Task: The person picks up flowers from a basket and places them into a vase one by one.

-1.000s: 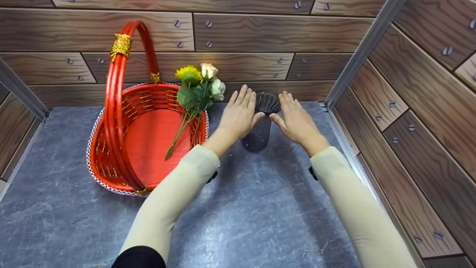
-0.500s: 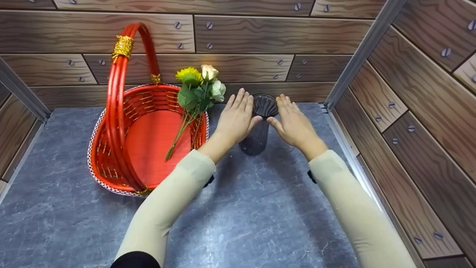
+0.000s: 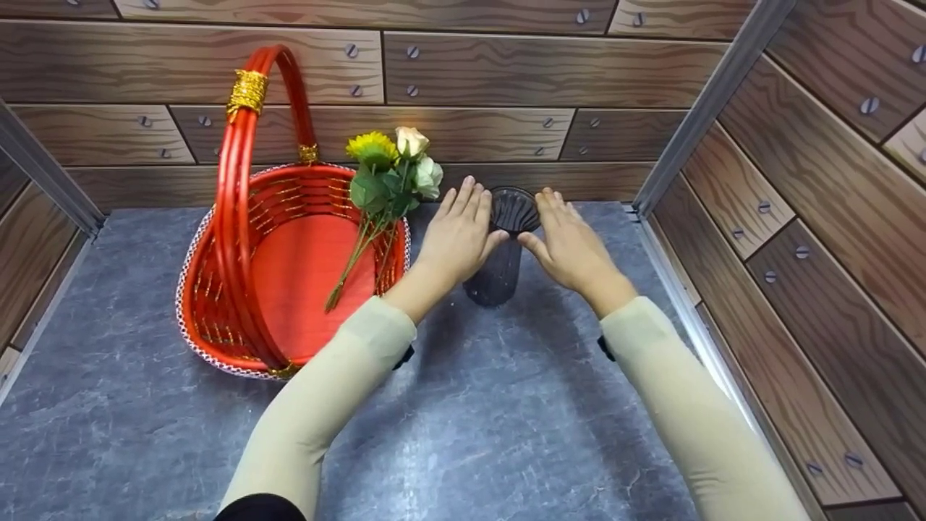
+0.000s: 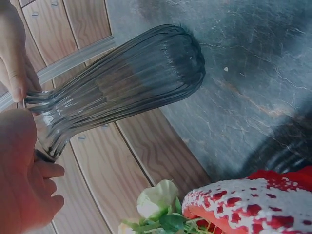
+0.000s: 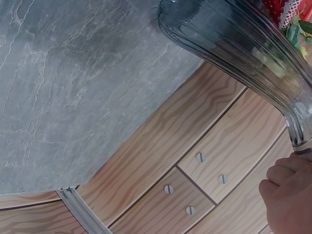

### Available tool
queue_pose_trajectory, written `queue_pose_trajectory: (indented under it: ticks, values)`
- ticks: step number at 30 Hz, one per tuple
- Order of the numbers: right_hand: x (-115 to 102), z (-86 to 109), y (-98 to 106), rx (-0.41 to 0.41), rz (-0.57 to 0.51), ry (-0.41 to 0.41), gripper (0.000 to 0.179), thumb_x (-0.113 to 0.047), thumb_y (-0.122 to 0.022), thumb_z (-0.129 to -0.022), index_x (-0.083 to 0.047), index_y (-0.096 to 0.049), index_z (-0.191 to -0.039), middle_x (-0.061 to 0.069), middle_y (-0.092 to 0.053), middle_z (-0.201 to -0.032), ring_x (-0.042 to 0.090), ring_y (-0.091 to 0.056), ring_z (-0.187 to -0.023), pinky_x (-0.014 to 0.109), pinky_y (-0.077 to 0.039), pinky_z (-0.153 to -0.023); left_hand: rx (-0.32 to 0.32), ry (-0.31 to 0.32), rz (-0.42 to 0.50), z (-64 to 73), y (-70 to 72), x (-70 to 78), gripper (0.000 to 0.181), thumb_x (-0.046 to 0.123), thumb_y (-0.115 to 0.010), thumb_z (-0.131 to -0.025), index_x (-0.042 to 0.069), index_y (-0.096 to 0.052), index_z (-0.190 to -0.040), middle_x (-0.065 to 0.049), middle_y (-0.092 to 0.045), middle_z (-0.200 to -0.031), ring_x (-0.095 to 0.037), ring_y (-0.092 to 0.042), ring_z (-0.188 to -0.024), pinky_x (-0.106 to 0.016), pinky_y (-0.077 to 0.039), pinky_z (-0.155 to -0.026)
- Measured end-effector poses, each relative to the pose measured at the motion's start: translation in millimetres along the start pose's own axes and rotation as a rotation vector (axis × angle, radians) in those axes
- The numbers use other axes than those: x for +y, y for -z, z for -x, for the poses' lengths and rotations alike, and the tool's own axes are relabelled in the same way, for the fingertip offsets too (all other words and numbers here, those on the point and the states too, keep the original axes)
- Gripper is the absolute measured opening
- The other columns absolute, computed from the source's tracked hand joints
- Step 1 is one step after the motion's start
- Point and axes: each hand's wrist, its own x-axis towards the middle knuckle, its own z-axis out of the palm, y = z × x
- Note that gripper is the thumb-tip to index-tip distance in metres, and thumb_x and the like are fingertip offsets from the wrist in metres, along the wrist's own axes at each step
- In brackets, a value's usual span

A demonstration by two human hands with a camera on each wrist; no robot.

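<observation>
On the bench sat a red basket, flowers slanting over its rim; beside it stood a grey glass vase, left hand and right hand flanking its mouth, fingers straight. Steadying it seemed the step; the next move apparently wanted even pressure.

A tall vase of smoky grey, see-through glass, ribbed lengthwise, is roughly upright with its round mouth up; its long body tapers to a narrow neck, then flares to the rim. It is over the rear part of the bench, right of the middle; whether its base rests there cannot be told. The left hand and right hand flank its rim, fingers straight.
</observation>
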Motion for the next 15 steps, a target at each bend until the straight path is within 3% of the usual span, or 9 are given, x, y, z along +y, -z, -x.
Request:
queue_pose_trajectory:
  ticks: [15]
  values:
    - [-11.4, 5.0, -3.6, 0.035, -0.015, 0.027, 0.085, -0.058, -0.032, -0.102, 0.009, -0.023, -0.154, 0.028, -0.023, -0.160, 0.040, -0.020, -0.151, 0.050, -0.017, -0.124, -0.014, 0.010, 0.007, 13.7, 2.0, -3.7, 0.076, 0.055, -0.022, -0.106, -0.002, -0.024, -0.156, -0.018, -0.023, -0.163, -0.030, -0.008, -0.155, -0.043, -0.006, -0.126]
